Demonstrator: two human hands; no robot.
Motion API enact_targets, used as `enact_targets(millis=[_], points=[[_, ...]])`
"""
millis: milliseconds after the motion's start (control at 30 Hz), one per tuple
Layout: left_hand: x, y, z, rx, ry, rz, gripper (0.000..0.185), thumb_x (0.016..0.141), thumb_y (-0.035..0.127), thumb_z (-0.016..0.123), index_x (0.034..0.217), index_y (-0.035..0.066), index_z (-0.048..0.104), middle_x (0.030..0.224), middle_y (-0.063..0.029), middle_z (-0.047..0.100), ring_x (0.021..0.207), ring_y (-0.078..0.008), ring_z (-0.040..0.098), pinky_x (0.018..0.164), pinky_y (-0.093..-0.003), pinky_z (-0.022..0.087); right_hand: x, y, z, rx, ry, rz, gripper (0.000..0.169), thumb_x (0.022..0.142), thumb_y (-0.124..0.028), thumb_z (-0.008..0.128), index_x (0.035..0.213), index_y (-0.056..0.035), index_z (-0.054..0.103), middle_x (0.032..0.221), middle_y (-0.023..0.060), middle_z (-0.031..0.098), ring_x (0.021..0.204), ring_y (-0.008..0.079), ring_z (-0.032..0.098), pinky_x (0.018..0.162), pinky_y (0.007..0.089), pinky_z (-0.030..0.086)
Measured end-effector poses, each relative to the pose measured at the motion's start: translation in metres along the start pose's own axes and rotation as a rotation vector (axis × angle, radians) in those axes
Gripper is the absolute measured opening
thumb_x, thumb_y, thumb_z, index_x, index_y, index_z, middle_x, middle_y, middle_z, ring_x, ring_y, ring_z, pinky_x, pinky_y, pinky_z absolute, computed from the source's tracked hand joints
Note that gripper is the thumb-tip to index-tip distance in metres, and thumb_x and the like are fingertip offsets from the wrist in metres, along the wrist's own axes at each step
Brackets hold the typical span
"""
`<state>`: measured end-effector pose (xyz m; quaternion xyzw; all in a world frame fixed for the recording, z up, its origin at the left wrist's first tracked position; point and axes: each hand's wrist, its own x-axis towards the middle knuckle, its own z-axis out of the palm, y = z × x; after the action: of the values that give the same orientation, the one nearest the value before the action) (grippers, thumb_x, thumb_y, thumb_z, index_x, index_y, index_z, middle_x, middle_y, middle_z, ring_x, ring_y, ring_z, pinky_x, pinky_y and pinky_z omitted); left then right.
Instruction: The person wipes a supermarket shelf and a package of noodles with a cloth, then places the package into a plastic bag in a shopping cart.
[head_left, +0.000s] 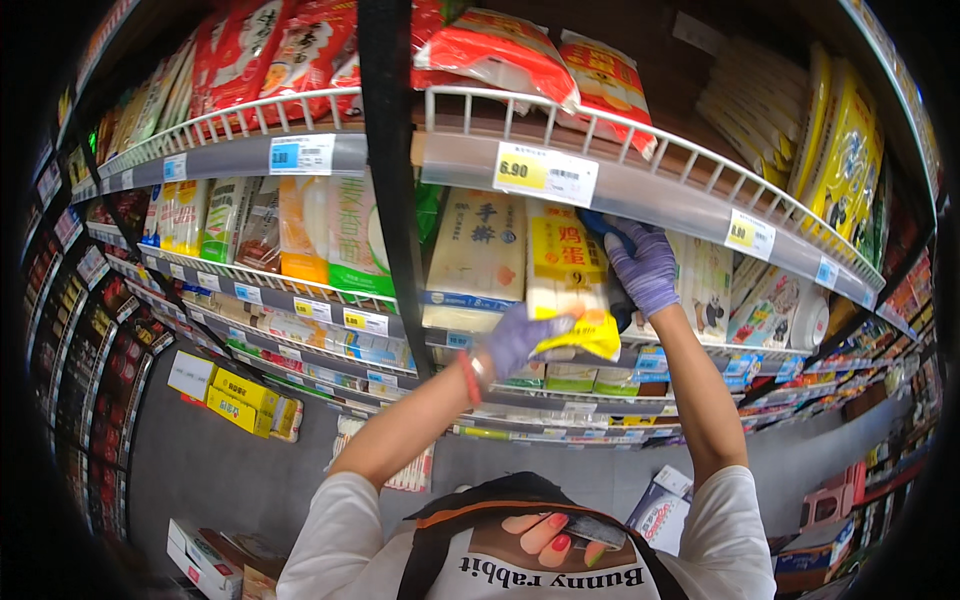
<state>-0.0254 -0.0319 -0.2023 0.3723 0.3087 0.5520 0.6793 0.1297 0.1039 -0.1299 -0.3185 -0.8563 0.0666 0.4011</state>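
Note:
My left hand, in a thin purple glove, grips the lower end of a yellow and clear noodle packet. The packet tilts out over the front of a middle shelf, its upper end just below the price rail. Just right of it, my right hand, gloved alike, reaches into the same shelf. Its fingers close on something dark blue, which looks like a cloth and is partly hidden by the hand and packet. A pale noodle packet stands left of the yellow one.
A white wire guard and price rail run above my hands. Red packets overhang the guard. White panda-printed packets stand to the right. Yellow boxes and an open carton are on the floor.

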Motion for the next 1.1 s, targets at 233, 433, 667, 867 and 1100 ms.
enact_targets(millis=[233,433,667,867,1100], points=[[0.06,0.07,-0.012,1.082,0.284,0.047,0.04,0.09,0.037,0.052,0.111,0.002,0.053,0.097,-0.0126,0.063,0.087,-0.0272,0.063,0.071,-0.039,0.056,0.023,0.019,0.029,-0.203,-0.196,0.044,0.034,0.081,-0.021,0.06,0.115,-0.0139,0.061,0.111,0.0208,0.058,0.102,0.0353,0.055,0.091,0.0403,0.042],[0.091,0.097,-0.076,-0.262,0.604,0.156,0.037,0.092,0.042,0.043,0.101,0.008,0.056,0.085,-0.013,0.064,0.074,-0.0266,0.064,0.064,-0.0387,0.053,0.017,0.014,0.043,-0.117,-0.141,0.044,0.034,0.084,-0.022,0.059,0.116,-0.0133,0.059,0.118,0.0187,0.053,0.108,0.0361,0.05,0.093,0.0396,0.04],[0.111,0.107,-0.097,0.807,0.838,0.312,0.041,0.096,0.033,0.04,0.125,0.006,0.05,0.127,-0.0096,0.052,0.113,-0.0223,0.05,0.091,-0.0282,0.04,0.014,0.017,0.041,-0.147,-0.126,0.101,0.035,0.084,-0.026,0.056,0.117,-0.0159,0.059,0.115,0.0191,0.055,0.109,0.0352,0.05,0.095,0.042,0.039],[0.126,0.084,-0.101,0.108,0.839,0.238,0.034,0.093,0.037,0.046,0.098,0.006,0.06,0.078,-0.0042,0.062,0.063,-0.0142,0.055,0.055,-0.0261,0.043,0.014,0.024,0.049,-0.174,-0.103,0.1,0.035,0.083,-0.026,0.056,0.117,-0.0159,0.06,0.12,0.0183,0.052,0.11,0.0349,0.049,0.095,0.042,0.039],[-0.014,0.014,-0.016,0.137,0.711,0.231,0.035,0.09,0.04,0.054,0.081,0.007,0.058,0.057,-0.0019,0.055,0.041,-0.0088,0.047,0.037,-0.0225,0.035,0.011,0.021,0.044,-0.102,-0.057,0.064,0.033,0.083,-0.024,0.057,0.114,-0.0151,0.061,0.117,0.0192,0.054,0.105,0.0364,0.052,0.092,0.0422,0.041]])
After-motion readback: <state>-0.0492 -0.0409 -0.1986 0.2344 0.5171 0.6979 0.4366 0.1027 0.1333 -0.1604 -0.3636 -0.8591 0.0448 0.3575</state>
